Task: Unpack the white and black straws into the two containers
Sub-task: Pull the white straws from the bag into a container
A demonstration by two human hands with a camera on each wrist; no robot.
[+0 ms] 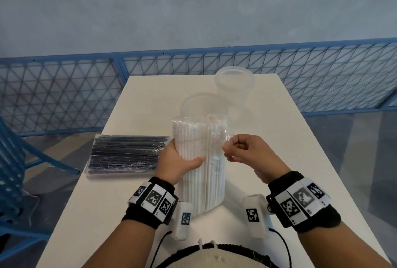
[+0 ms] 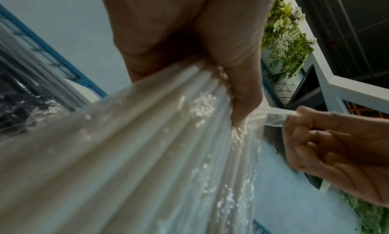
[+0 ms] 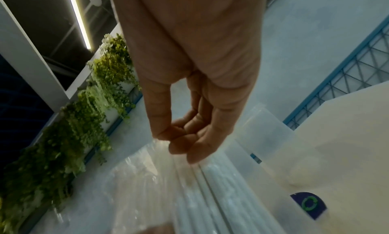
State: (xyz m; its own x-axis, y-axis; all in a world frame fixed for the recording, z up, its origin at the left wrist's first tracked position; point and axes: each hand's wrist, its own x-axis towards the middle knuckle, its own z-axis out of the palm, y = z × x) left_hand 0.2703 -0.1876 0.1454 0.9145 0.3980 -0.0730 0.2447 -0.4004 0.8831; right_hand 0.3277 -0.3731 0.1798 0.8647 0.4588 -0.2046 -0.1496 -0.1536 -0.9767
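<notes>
A pack of white straws (image 1: 202, 160) in clear plastic wrap stands upright on the white table (image 1: 279, 171). My left hand (image 1: 178, 160) grips the pack around its middle from the left, thumb across the front. My right hand (image 1: 242, 149) pinches a stretched bit of the clear wrap (image 2: 271, 113) at the pack's upper right side. The white straws (image 2: 147, 154) fill the left wrist view. A flat wrapped pack of black straws (image 1: 126, 153) lies on the table to the left. Two clear plastic containers stand behind the white pack, one near (image 1: 204, 104) and one farther right (image 1: 234, 87).
The table is narrow, with its left edge close under the black pack. A blue mesh fence (image 1: 64, 91) runs behind the table. A blue frame (image 1: 12, 171) stands at the left. Cables (image 1: 281, 244) hang from my wrists near the table's front edge.
</notes>
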